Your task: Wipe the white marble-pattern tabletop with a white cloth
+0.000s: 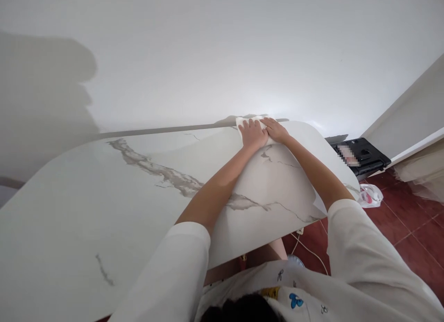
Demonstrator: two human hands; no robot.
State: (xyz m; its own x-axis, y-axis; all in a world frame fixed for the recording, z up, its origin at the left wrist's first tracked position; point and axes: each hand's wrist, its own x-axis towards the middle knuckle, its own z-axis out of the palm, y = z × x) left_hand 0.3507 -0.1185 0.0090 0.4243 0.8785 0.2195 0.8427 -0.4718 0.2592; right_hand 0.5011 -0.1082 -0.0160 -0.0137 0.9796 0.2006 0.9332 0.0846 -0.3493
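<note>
A white cloth (239, 122) lies on the marble-patterned white table (166, 151), close to its far edge by the wall. Flat on top of the cloth is my left hand (254, 135), its fingers spread and pointing toward the wall. My right hand (275, 130) rests right beside it, fingers stretched out to the left over the cloth's right part. The two hands touch or nearly touch. Part of the cloth is hidden beneath them.
A white wall (208, 58) runs behind the table. A black case (371, 155) stands beyond the right end, with a white plastic bag (371, 196) on the red tiled floor (412, 225). A white cable (312, 252) hangs below the near edge.
</note>
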